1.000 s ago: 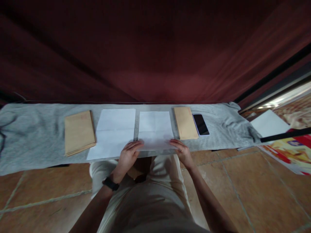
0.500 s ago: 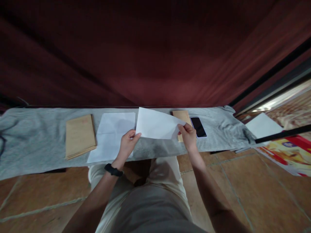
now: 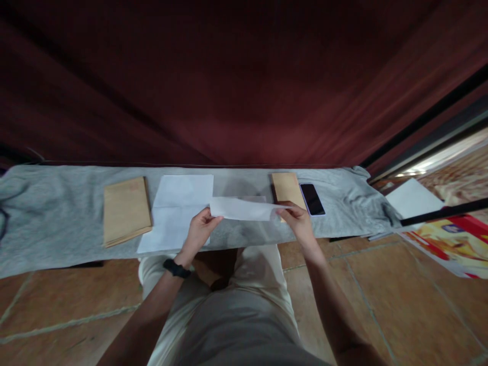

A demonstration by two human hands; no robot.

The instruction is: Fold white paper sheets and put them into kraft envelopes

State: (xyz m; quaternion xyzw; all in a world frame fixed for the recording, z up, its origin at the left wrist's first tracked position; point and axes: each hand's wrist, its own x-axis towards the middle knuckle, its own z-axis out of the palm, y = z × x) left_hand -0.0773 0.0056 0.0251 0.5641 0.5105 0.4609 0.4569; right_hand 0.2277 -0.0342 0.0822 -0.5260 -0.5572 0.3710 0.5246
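Head view: left hand (image 3: 199,230) and right hand (image 3: 297,222) pinch opposite ends of a white sheet (image 3: 244,209) above the grey-clothed surface (image 3: 57,213), beside the phone (image 3: 312,199). Uneven pull could crease it.

A low bench under a grey cloth (image 3: 57,213) carries a stack of brown envelopes (image 3: 126,209), then rightward from it a white sheet (image 3: 179,203), another envelope (image 3: 286,187) and a phone (image 3: 312,199).
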